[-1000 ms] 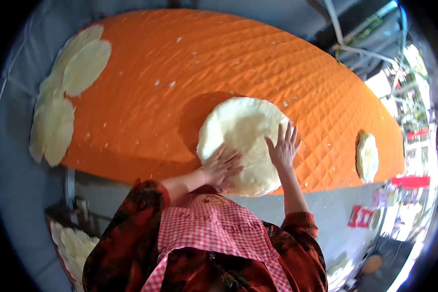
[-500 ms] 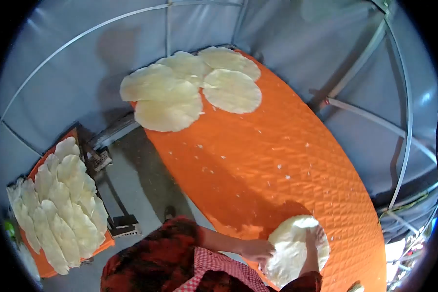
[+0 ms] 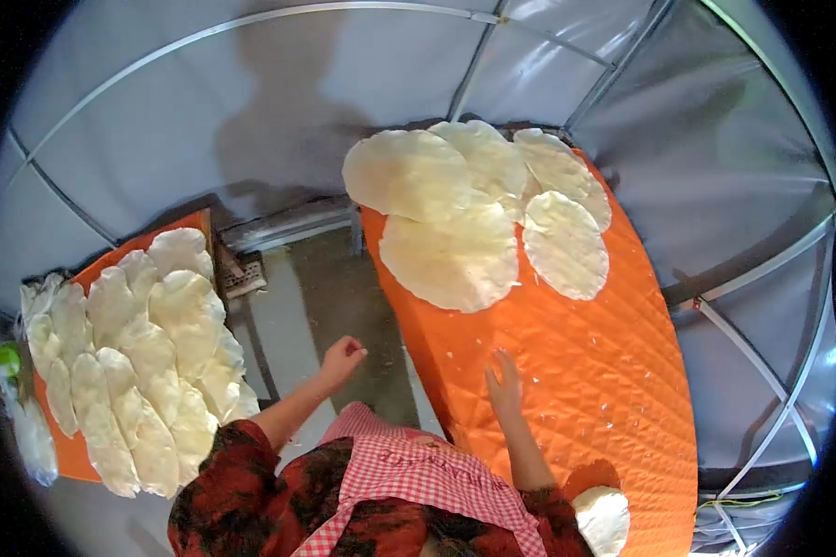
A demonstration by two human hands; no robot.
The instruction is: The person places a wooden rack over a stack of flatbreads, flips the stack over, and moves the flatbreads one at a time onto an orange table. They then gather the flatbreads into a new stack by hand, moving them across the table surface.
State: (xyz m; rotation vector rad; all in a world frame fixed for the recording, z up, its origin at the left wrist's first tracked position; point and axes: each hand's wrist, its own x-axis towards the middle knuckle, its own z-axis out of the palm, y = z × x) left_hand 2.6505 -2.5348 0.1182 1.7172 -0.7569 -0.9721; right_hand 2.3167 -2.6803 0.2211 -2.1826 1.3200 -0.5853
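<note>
My left hand (image 3: 344,362) is raised over the gap between the two tables, its fingers curled in with nothing visible in them. Over the orange quilted cloth (image 3: 567,371), my right hand (image 3: 504,388) has its fingers apart and holds nothing. Close to my right forearm lies a round, pale flatbread pile (image 3: 604,522), partly cut off by my sleeve. Farther up the same cloth, several thin round flatbread sheets (image 3: 450,255) overlap at the far end. One smaller sheet (image 3: 567,246) lies at their right.
On the left, a second orange-covered table (image 3: 70,455) bears many overlapping flatbread sheets (image 3: 163,371). A clear plastic bag (image 3: 32,441) hangs at its outer side. Grey tent walls (image 3: 279,102) with metal poles surround both tables. White crumbs dot the orange cloth.
Both hands have left the round flatbread pile and moved up and to the left. My view has turned left, bringing the left table and far sheets closer.
</note>
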